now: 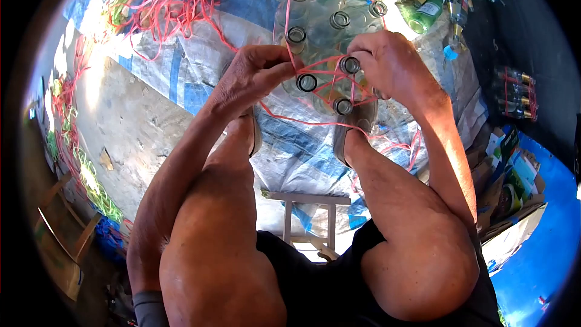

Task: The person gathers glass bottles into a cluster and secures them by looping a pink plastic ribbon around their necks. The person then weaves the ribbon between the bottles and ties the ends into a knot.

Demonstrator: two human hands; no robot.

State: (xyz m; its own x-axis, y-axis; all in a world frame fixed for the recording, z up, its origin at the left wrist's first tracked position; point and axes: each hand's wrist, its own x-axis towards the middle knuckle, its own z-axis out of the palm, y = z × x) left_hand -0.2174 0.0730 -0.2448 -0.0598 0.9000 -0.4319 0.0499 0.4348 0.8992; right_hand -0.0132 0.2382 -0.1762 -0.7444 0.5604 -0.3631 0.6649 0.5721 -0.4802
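Observation:
Between my feet stands a cluster of several clear glass bottles [340,20], upright with open mouths. Pink plastic string [287,21] runs around the outer necks and crosses between the nearer ones. My left hand [257,75] is closed at the left side of the cluster, thumb and forefinger pinching the string beside a near bottle's neck. On the other side, my right hand [392,66] is curled closed next to a bottle mouth, with string running to its fingers. Its fingertips are partly hidden. A loose length of string trails below the bottles toward my right foot.
A tangled heap of pink string [172,0] lies at the upper left on the white-and-blue tarp [290,157]. Green bottles [426,12] and more clear ones lie at the upper right. A tied bottle bundle [515,94] and cardboard [514,181] are at the right.

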